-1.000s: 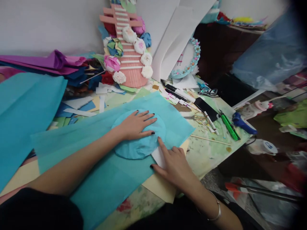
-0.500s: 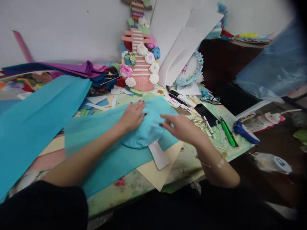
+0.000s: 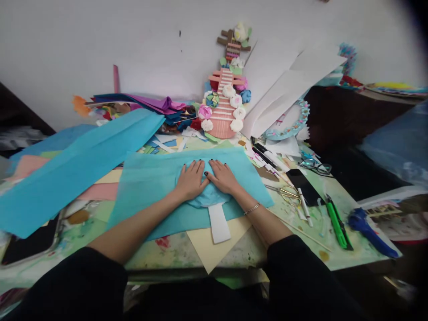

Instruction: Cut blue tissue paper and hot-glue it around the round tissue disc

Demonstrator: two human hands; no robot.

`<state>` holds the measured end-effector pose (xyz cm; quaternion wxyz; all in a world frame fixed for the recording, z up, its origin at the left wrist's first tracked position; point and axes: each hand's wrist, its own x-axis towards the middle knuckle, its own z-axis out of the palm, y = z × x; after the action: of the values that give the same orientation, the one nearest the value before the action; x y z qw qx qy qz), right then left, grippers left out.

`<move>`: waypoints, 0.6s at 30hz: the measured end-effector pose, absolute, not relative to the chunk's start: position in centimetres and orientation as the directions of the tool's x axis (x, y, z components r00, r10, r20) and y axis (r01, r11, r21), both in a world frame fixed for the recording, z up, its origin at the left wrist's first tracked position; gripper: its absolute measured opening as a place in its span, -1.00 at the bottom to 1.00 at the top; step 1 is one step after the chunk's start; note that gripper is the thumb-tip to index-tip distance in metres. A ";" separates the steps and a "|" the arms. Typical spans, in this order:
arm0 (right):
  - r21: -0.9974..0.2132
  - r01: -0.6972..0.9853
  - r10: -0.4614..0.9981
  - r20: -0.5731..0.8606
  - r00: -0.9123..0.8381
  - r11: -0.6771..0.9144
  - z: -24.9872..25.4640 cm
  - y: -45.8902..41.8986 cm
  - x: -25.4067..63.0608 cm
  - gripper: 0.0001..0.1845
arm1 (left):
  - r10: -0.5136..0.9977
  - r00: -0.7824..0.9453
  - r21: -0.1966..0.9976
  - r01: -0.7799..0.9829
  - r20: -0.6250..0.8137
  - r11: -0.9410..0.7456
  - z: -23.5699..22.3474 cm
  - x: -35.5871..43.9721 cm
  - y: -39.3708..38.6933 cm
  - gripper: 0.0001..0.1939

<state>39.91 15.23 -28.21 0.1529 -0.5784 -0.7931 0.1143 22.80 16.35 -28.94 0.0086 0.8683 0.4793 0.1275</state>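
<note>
Both my hands lie flat, side by side, on a round blue paper piece (image 3: pixel 207 198) that rests on a sheet of light blue tissue paper (image 3: pixel 150 187). My left hand (image 3: pixel 191 179) has its fingers stretched forward and slightly apart. My right hand (image 3: pixel 221 175) presses down next to it, fingers also stretched out, a thin bracelet on its wrist. A white paper strip (image 3: pixel 219 222) sticks out from under the round piece toward me. Below it lies a cream sheet (image 3: pixel 214 247).
A larger blue tissue sheet (image 3: pixel 80 165) lies to the left. A pink paper guitar with paper flowers (image 3: pixel 224 111) leans on the wall beside white sheets (image 3: pixel 284 89). Scissors (image 3: pixel 284 192), markers, a green cutter (image 3: pixel 337 220), a blue tool (image 3: pixel 369 229) and glasses (image 3: pixel 314 166) lie right.
My right hand left the white strip near the table edge and came up to lie flat beside my left hand on the round piece. The view has pulled back and tilted up.
</note>
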 end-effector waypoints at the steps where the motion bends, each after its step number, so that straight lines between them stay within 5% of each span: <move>1: -0.361 0.881 0.952 0.111 -0.286 0.307 -28.2 15.3 39.9 -0.30 | 0.834 0.508 0.137 0.830 0.214 -0.541 -28.9 22.8 16.4 -0.34; 12: -0.446 0.850 0.960 0.137 -0.246 0.282 -27.2 15.4 40.9 -0.32 | 0.844 0.448 0.159 0.848 0.295 -0.506 -28.2 22.7 15.4 -0.34; 18: -0.492 0.864 0.952 0.300 0.053 0.107 -22.9 11.5 49.1 -0.36 | 0.911 0.190 0.217 0.935 0.366 -0.282 -26.0 14.3 13.5 -0.28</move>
<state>49.13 11.47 -22.85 0.2928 -0.6641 -0.6838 0.0755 14.31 13.47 -26.00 -0.0275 0.7707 0.5987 0.2163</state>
